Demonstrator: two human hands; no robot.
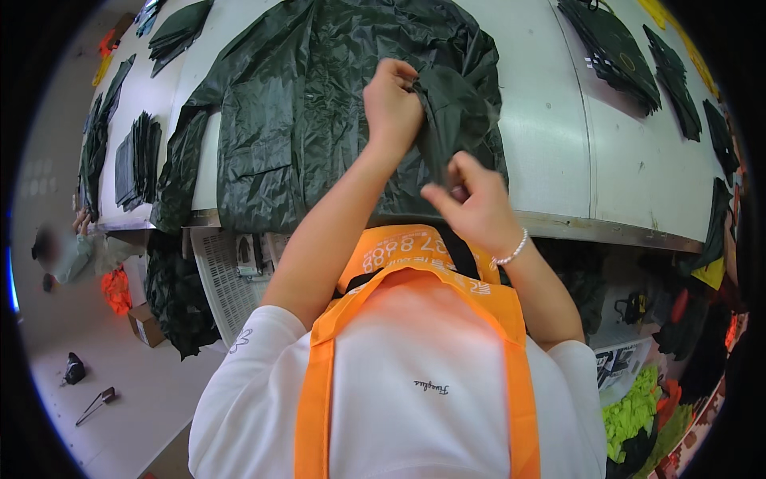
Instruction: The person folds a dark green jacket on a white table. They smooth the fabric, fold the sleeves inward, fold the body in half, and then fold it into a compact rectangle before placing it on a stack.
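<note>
White numbers and characters point(383, 253) stand on the orange apron point(431, 257). Small dark script point(432, 386) crosses the white shirt point(415, 343).

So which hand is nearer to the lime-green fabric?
Right. In the picture, the right hand is up and left of the lime-green fabric, near the table edge; the left hand is farther up and left, at the dark jacket.
</note>
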